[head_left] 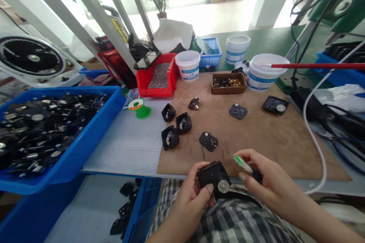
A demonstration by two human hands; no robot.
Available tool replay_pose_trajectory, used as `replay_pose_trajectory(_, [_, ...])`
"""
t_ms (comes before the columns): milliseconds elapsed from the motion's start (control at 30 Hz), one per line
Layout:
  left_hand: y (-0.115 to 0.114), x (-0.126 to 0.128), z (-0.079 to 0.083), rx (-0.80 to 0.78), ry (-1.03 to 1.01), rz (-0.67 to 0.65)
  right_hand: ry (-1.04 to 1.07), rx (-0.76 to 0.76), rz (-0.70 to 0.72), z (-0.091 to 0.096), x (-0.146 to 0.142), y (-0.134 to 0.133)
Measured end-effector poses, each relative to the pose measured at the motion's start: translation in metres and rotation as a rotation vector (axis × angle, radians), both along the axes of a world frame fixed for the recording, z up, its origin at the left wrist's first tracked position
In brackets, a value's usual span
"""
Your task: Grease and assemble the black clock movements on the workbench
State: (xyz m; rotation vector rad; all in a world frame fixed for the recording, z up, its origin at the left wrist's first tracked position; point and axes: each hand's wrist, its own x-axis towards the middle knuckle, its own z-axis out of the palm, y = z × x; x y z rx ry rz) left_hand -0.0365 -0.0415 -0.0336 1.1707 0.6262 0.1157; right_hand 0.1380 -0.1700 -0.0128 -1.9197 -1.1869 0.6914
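Note:
My left hand (196, 193) is closed around a black plastic housing (213, 174) with a round silver disc at its lower right corner. It is held just over the table's front edge, above my lap. In my right hand (262, 174) is a thin-tipped tool (242, 162) with a green and white handle and a dark rear part. Its fine metal tip points up and left, apart from the housing. Beyond the hands, a black plate (208, 141) with small metal dots lies on the brown mat (182, 161). Several open black housings (170, 137) are grouped to its left.
A blue bin (102, 121) heaped with black parts stands left. A green solder spool (142, 111), red bin (156, 92), white buckets (187, 64) and cardboard tray (229, 89) line the back. A white cable (306, 114) curves down the right. Below is a blue drawer (145, 205).

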Motion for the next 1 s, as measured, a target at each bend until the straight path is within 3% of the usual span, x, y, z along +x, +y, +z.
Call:
replay_pose_trajectory(167, [-0.006,-0.004,0.003,0.141,-0.019,-0.141,0.410,-0.059,0.156,-0.001,-0.004,0.005])
replay_pose_trajectory(300, [-0.005,-0.005,0.001,0.389,-0.066,-0.228,0.419,-0.066,0.170,-0.001,-0.005,0.005])
replay_pose_trajectory(367, [-0.005,-0.005,0.002,0.427,-0.086,-0.219,0.388,-0.050,0.158,0.001,-0.006,0.003])
replay_pose_trajectory(500, [-0.010,-0.005,0.011,0.279,-0.007,-0.152,0.415,-0.020,0.136,0.006,-0.007,0.001])
replay_pose_trajectory(600, [-0.011,-0.002,0.014,0.065,-0.068,-0.086,0.492,0.009,0.063,0.006,-0.007,0.002])
replay_pose_trajectory(700, [-0.012,0.004,0.005,-0.168,-0.259,-0.002,0.554,0.100,-0.078,0.001,-0.009,0.007])
replay_pose_trajectory(767, [-0.014,0.010,-0.004,-0.231,-0.312,0.016,0.552,0.177,-0.168,-0.004,-0.014,0.010])
replay_pose_trajectory(900, [-0.015,0.019,-0.013,-0.136,-0.245,0.124,0.472,0.182,-0.146,-0.011,-0.024,0.010])
replay_pose_trajectory(1000, [-0.008,0.020,-0.006,0.052,-0.183,0.162,0.191,0.124,-0.013,-0.011,-0.022,0.006])
